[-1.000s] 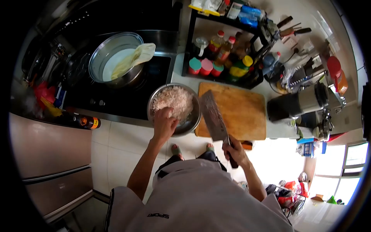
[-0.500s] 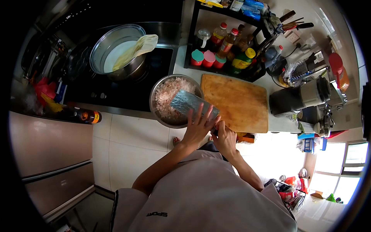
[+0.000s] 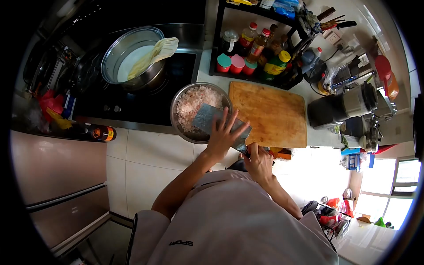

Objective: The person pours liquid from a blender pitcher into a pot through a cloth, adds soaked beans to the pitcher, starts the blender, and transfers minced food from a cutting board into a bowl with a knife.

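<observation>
My right hand (image 3: 259, 164) is wrapped round the handle of a broad cleaver (image 3: 206, 119). The blade lies flat side up over the near right part of a metal bowl (image 3: 176, 126). Pale pink chopped food (image 3: 198, 99), perhaps minced meat, fills much of the bowl. Fingers spread, my left hand (image 3: 223, 139) lies over the blade's flat side and hides part of it. Right of the bowl, a wooden cutting board (image 3: 269, 115) rests on the counter.
On the black stove (image 3: 132, 106) stands a steel pot (image 3: 152, 77) with white liquid and a pale cloth-like piece over its rim. A rack (image 3: 260, 79) of bottles and lidded jars stands behind the board. At the right is a blender-like appliance (image 3: 340, 110).
The cleaver has swung from over the board to over the bowl. My left hand has left the food and come, fingers spread, over the blade.
</observation>
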`<state>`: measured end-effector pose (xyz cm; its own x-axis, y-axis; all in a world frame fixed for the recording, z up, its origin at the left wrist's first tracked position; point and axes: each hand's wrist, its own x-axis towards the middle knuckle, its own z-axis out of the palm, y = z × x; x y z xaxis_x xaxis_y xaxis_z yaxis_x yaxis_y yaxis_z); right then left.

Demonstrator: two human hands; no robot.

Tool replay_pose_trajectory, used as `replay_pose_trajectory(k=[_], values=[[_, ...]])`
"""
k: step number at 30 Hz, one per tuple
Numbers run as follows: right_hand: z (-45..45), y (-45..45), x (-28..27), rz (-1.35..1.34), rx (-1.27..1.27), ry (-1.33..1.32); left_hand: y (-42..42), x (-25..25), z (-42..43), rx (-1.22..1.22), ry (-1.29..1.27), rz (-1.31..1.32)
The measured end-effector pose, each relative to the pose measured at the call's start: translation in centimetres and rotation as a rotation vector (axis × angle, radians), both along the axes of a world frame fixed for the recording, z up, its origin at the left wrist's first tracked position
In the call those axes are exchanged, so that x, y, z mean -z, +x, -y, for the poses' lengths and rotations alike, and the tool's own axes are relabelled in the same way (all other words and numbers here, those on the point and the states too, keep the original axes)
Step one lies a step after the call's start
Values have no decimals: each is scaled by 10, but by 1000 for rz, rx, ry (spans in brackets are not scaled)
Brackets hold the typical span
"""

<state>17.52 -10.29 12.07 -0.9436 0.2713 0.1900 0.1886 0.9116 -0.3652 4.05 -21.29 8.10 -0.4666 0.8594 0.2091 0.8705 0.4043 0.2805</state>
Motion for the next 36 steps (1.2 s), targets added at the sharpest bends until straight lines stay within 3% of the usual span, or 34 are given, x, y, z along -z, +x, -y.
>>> replay_pose_trajectory(k=[10,14,19,22,26,28,30,35,36], values=[[-6,22,-18,-46,25,9,-60,28,37,-204,23,32],[-15,37,-21,-5,71,-24,-79,46,53,-342,-238,-10],[-36,47,-22,-56,281,-338,-95,75,64,-303,51,-45],[-65,57,3,-90,358,-365,-81,76,64,-389,50,-31],[-120,74,46,-119,525,-393,-81,101,75,-287,99,30],[-154,81,72,-86,610,-269,-82,118,77,-281,137,0],[-183,85,87,-72,671,-191,-70,87,69,-374,168,7],[-247,84,129,-71,753,-81,-74,106,79,-227,105,32],[-259,85,138,-71,752,-71,-71,98,76,-295,115,31]])
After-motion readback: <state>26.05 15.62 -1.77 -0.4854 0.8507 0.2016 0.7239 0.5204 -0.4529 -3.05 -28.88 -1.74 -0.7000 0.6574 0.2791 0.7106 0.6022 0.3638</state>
